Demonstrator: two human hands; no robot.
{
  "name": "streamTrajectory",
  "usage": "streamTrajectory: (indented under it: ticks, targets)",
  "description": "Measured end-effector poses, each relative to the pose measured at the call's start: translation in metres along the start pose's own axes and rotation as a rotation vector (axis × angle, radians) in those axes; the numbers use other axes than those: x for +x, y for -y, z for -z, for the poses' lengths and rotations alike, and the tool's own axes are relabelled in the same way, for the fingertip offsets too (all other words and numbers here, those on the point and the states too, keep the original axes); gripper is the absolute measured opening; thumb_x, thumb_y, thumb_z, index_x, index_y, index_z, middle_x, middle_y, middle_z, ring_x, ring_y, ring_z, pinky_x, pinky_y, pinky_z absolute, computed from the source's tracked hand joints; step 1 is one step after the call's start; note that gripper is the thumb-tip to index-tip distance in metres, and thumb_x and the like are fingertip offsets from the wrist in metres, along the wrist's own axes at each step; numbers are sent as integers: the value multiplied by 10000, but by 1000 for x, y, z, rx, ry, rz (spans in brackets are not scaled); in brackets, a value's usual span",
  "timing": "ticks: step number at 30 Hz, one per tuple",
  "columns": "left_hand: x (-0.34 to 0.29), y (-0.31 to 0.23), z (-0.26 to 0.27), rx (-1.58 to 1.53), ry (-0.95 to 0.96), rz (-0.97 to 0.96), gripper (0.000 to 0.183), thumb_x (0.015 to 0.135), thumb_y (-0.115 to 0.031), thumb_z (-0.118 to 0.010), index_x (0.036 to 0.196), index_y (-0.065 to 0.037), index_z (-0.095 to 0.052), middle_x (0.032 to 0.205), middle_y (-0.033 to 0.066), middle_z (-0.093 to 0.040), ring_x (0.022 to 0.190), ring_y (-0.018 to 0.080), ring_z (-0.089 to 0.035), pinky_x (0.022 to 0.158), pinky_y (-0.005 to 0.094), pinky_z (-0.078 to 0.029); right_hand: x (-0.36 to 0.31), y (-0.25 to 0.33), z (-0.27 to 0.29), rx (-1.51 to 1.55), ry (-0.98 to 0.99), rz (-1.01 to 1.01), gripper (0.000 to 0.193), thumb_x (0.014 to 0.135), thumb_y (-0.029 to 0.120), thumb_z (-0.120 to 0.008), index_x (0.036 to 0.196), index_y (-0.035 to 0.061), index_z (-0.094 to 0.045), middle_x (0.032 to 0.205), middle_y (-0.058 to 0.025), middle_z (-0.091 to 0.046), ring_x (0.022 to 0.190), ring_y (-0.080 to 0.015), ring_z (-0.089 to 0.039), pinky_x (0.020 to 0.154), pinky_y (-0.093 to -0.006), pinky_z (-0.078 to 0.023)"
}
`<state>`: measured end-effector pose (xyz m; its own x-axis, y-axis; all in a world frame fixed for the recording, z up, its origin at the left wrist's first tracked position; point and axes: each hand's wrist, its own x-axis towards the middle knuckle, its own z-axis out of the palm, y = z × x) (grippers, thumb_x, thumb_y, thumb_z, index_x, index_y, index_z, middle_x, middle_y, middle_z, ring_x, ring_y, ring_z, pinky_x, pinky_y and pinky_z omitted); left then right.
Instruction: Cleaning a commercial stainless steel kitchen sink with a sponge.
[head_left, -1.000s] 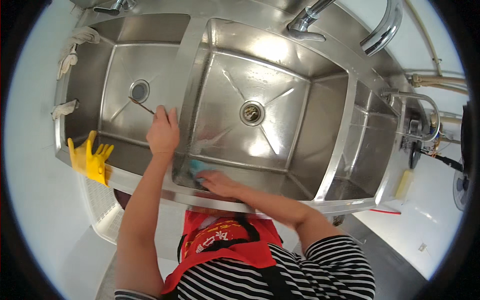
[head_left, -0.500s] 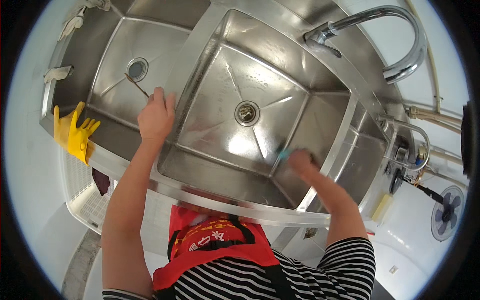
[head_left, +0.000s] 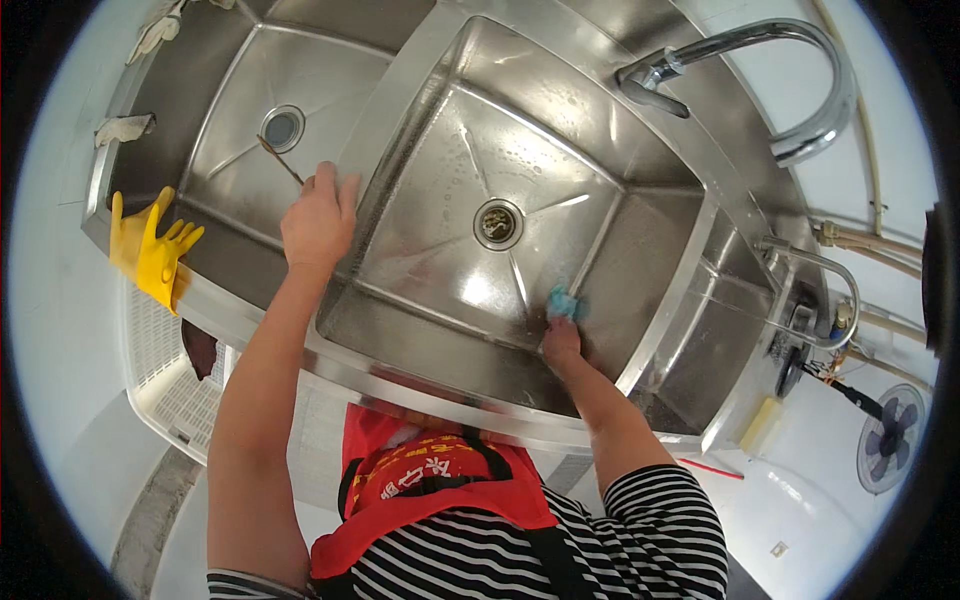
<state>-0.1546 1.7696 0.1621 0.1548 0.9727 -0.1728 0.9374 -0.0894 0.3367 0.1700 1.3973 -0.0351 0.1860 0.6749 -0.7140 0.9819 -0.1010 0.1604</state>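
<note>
While I watch, one right hand (head_left: 561, 339), fingers closed on a blue cloth (head_left: 564, 302) low in the large basin (head_left: 655, 235), toward its near right corner; wiping seems the step in hand, the next move likely calling for even pressure into that corner. One left hand (head_left: 318, 225) beyond, fingers curled round a thin brown stick (head_left: 279, 159) beside the divider (head_left: 399, 100). Farthest, one curved faucet (head_left: 845, 92).

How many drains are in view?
2. The left drain is in the floor of the left basin; the other drain is in the floor of the middle basin. One may be hidden in the right basin.
</note>
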Motion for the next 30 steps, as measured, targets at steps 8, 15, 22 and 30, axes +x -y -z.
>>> streamTrajectory:
  ticks: [8,15,22,30]
  targets:
    - [-2,8,0,-22,-23,-11,367,941,-411,-404,1069,-70,-452,993,182,-608,820,410,-612,686,504,-483,-76,-16,119,-30,410,228,225,770,216,-580,893,69,-697,947,-143,-670,921,-327,-638,805,-463,-498]
    - [1,5,-1,20,14,-17,374,945,-405,-398,1099,-69,-451,1004,178,-607,807,406,-617,677,502,-487,4,-183,271,-568,-445,-21,225,814,154,-504,952,74,-662,1004,-116,-640,956,-237,-607,993,-440,-366]
    - [-1,11,2,-12,-6,-11,382,945,-417,-393,1094,-71,-453,992,174,-612,816,403,-618,695,503,-484,-9,-102,148,-420,-151,23,202,755,161,-557,879,48,-671,941,-159,-641,908,-341,-608,768,-439,-501]
    - [2,2,-3,-21,21,-12,384,940,-425,-404,1068,-66,-446,1001,186,-604,829,415,-612,713,512,-481,-68,9,69,225,442,160,238,863,216,-501,961,64,-655,986,-163,-659,915,-347,-626,748,-454,-509]
